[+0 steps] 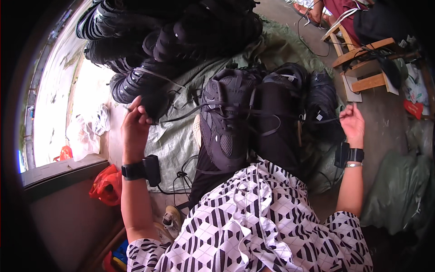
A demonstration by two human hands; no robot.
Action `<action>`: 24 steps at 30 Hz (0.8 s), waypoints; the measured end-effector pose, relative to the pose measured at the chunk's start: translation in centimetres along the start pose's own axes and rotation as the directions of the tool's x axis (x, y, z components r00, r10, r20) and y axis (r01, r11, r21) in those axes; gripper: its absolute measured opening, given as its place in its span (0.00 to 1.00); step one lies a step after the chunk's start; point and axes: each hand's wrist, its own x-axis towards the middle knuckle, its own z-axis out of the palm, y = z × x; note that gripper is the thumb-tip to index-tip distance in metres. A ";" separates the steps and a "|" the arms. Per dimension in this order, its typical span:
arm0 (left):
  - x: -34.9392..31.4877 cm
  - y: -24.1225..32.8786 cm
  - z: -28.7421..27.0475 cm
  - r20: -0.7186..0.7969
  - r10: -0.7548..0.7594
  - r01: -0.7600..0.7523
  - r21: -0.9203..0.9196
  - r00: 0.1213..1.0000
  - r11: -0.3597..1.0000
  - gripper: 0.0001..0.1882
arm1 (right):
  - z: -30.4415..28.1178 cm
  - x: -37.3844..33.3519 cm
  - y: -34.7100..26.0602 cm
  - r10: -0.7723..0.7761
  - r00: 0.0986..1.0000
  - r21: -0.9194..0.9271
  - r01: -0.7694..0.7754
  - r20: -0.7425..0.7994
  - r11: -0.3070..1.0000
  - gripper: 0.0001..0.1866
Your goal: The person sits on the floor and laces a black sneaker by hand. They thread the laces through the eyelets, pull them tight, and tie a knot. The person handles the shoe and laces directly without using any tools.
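Observation:
A dark grey sneaker (pixel 226 140) lies across my left thigh, its toe toward me and its tongue pointing away. From its eyelets a dark shoelace (pixel 181 117) stretches out to both sides. Well to the left of the sneaker, my left hand (pixel 137 122) is closed in a pinch on one end of the lace. My right hand (pixel 352 123), far out to the right, pinches the other end. A loose loop of lace hangs over my right thigh. More dark shoes (pixel 320 102) rest beyond and beside my right knee.
A large pile of black shoes (pixel 172 36) stands at the far left on a green sheet (pixel 272 45). A wooden stool (pixel 367 63) is at the far right, near another person's leg (pixel 312 11). Plastic bags (pixel 84 136) and a red bag (pixel 108 185) lie at left.

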 end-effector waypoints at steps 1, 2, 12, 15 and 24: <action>-0.4 -0.1 0.2 0.219 0.015 -0.018 0.010 0.976 1.000 0.15 | 2.2 0.2 1.4 0.008 1.000 -0.075 -0.009 -0.015 0.997 0.08; -1.4 -0.2 3.1 0.188 0.041 -0.104 0.335 0.981 0.937 0.13 | 4.3 0.0 2.5 0.039 0.999 -0.199 -0.033 0.026 0.980 0.11; -1.8 -4.2 15.3 0.783 -0.076 -0.753 0.560 0.617 -0.345 0.10 | 19.0 -2.9 12.3 0.201 0.894 -0.828 0.259 0.401 0.498 0.10; -1.7 -3.7 16.0 0.735 -0.188 -0.735 0.548 0.651 -0.399 0.08 | 20.3 -3.0 14.1 0.263 0.867 -0.862 0.295 0.422 0.413 0.09; -2.0 -2.3 16.1 0.689 -0.054 -0.631 0.626 0.723 -0.458 0.07 | 21.9 -1.1 13.9 0.579 0.756 -0.949 0.186 0.305 0.256 0.10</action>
